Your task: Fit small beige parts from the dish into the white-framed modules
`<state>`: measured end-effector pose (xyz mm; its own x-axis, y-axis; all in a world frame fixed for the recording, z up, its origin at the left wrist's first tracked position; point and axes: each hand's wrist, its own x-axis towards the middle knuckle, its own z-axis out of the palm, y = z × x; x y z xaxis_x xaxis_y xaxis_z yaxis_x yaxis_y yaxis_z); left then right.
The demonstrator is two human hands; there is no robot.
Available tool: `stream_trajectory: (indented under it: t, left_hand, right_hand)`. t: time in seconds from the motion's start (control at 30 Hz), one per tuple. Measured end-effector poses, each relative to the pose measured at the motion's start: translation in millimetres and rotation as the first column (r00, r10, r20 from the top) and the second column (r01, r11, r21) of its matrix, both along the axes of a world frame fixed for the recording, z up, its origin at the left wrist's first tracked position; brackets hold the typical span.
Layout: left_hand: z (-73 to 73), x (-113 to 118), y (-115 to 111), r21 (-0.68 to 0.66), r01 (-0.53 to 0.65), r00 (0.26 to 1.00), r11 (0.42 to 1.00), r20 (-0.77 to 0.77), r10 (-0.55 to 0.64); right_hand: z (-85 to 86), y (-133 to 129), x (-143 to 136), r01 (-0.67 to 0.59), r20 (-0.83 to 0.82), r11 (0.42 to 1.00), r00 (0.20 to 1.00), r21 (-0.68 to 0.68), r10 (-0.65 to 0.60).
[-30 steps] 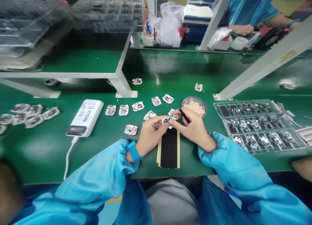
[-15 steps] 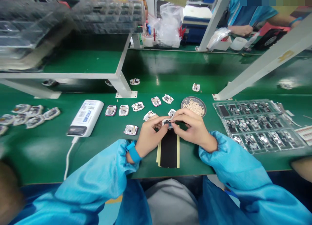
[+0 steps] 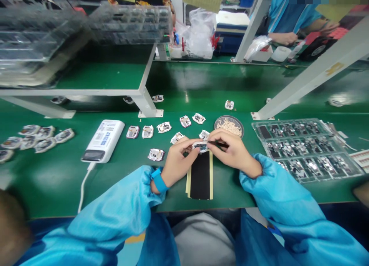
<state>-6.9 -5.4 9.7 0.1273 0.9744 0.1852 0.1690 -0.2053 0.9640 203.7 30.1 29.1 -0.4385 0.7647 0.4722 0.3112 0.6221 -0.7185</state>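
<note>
My left hand (image 3: 180, 158) pinches a small white watch-like case (image 3: 200, 146) with dark parts inside, between thumb and fingers. Close at its right side, my right hand (image 3: 230, 148) is closed on a thin dark tool (image 3: 218, 144), whose tip is at the case. Below the hands lies a black strip with yellow edges (image 3: 200, 177). Similar white cases lie behind and to the left, such as one (image 3: 156, 154) beside my left hand and one (image 3: 204, 135) just beyond the held case.
A round dish of pale bits (image 3: 229, 125) stands behind my right hand. At the right lies a clear compartment tray of small parts (image 3: 305, 150). A white device with a cable (image 3: 103, 141) and several cases are at left. Metal shelf legs (image 3: 147, 100) stand behind.
My right hand has shifted slightly right, away from the case, and the dark tool in it shows more clearly. The held case is less covered by fingers. The view has moved slightly.
</note>
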Motion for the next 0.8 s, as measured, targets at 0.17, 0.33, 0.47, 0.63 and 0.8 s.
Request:
stream_trajectory:
  t: [0.17,0.33,0.47,0.63,0.8]
  left_hand:
    - [6.2,0,-2,0.189,-0.019,0.987,0.982,-0.153,0.048]
    - [7.8,2,-3,0.222,0.009,0.983,0.975,-0.180,0.032]
    - [3.8,1,-2,0.236,0.010,0.982,0.972,-0.184,0.034]
    - [2.3,3,-2,0.205,-0.004,0.978,0.979,-0.202,0.046]
    - [7.0,5,6,0.119,0.015,0.971,0.993,-0.238,0.013]
  right_hand:
    - [3.3,-4,-2,0.071,-0.074,0.997,0.995,0.040,-0.068]
    - [-5.5,-5,-8,-0.030,-0.052,0.997,0.998,0.077,0.034]
    - [-10.8,-4,-7,-0.051,-0.007,0.992,0.999,0.113,0.052]
    - [-9.8,-6,-4,-0.058,0.168,0.989,0.985,0.137,0.034]
    - [-8.5,-3,0,-0.029,0.268,0.995,0.963,0.097,0.002]
